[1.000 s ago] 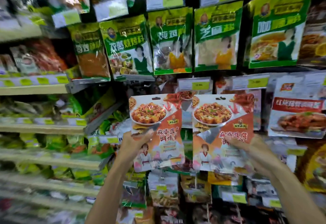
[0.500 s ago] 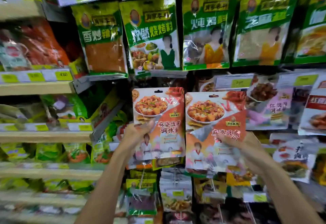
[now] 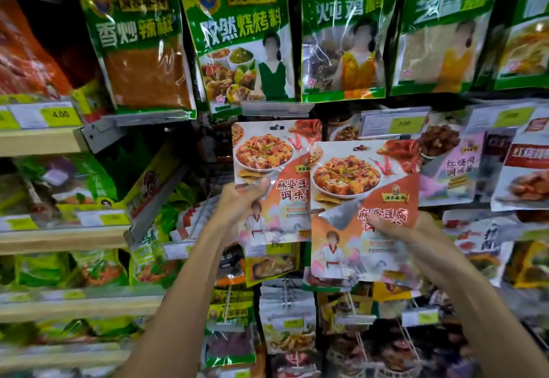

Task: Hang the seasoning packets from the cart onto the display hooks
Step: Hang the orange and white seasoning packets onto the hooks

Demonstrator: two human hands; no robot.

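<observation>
Right-hand packet [image 3: 356, 175]: had shifted leftward since half a second before, so that its edge overlapped the left-hand packet [image 3: 267, 154]; the two were previously side by side.
Right hand [image 3: 416, 235]: thumb lay on the packet's front, fingers behind, clamped at mid-height.
Left hand [image 3: 239, 200]: thumb lay across the front, fingers behind, clamped on its packet's left edge.
Both packets: orange-red, upright, held just below the row of green packets [image 3: 237, 35]; whether either hung on a hook could not be told.
Price tag [image 3: 402, 123]: yellow, showed above the right-hand packet.
Wooden shelf [image 3: 38, 141]: stood at far left.
</observation>
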